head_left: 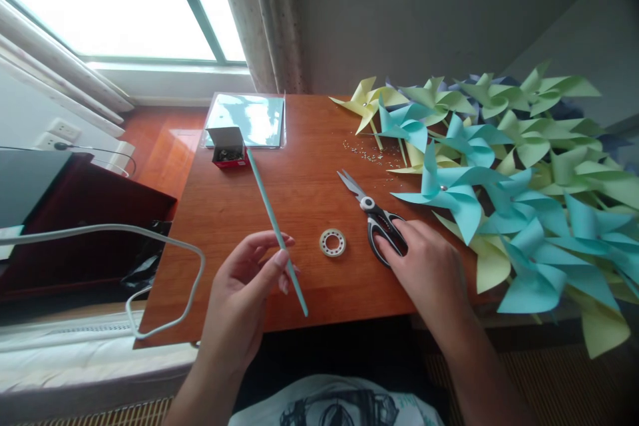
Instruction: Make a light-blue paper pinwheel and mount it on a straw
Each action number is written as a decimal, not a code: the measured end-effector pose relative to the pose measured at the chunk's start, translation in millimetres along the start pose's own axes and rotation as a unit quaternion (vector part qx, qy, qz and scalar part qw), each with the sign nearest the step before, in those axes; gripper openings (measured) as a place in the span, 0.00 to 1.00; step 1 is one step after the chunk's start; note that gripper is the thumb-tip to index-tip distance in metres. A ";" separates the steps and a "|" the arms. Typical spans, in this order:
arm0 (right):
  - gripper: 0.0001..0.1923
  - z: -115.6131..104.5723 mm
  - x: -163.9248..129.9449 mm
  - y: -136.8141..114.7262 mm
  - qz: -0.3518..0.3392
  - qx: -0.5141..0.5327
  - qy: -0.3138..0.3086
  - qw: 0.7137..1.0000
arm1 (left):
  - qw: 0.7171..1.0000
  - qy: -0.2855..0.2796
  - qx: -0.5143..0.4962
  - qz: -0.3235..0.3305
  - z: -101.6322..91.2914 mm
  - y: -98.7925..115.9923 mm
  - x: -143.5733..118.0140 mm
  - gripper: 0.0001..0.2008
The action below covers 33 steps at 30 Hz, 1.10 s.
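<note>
Fingers (279,259) of my left hand (244,293) pinch a thin pale-blue paper stick (273,223), which slants across the desk (299,180) from near a small open box of clips (227,146) down to the near edge. My right hand (429,273) lies flat, fingers loosely together, resting on the black handles of the scissors (374,213); I see no closed grasp. Between both hands lies a tape ring (332,242). Blue and green paper pinwheels (499,166) crowd the right side, tiny pins (369,152) scattered beside them
</note>
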State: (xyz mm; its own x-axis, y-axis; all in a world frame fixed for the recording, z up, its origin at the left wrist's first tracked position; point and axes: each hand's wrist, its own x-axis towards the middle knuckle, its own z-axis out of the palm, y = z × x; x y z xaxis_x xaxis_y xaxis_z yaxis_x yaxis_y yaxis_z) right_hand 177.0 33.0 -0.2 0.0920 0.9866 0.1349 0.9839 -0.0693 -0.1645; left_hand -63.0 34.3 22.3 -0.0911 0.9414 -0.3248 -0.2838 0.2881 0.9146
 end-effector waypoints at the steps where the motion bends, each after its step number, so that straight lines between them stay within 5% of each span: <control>1: 0.13 0.4 -0.4 1.7 0.002 -0.005 0.000 1.000 | 1.000 -0.001 -0.001 -0.001 1.1 -1.1 0.5 0.09; 7: 0.13 0.7 -0.5 5.8 -0.013 -0.009 -0.017 1.000 | 1.000 -0.010 0.008 -0.008 4.7 -6.6 -0.1 0.08; 13: 0.13 -1.6 -5.6 -2.6 -0.064 0.052 0.030 0.996 | 1.000 -0.004 0.011 -0.016 6.6 -7.8 0.1 0.08; 18: 0.16 -5.2 -3.3 -32.8 -0.164 0.120 -0.060 0.977 | 0.999 -0.022 0.021 -0.019 8.3 -8.6 0.4 0.08; 25: 0.12 -4.4 2.9 -45.9 -0.181 0.077 -0.126 0.972 | 0.999 -0.032 0.021 -0.036 10.2 -10.5 -0.8 0.08; 33: 0.07 -0.8 2.7 -43.6 -0.163 0.187 -0.101 0.964 | 0.998 -0.048 0.032 -0.035 7.6 -14.7 3.5 0.09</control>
State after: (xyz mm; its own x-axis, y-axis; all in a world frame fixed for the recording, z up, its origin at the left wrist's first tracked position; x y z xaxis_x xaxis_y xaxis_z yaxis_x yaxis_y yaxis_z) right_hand 134.4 38.5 8.1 -0.2818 0.9581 0.0518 0.8285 0.2702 -0.4905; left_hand -51.9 34.7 9.5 0.0191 0.9300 -0.3670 -0.2252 0.3616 0.9047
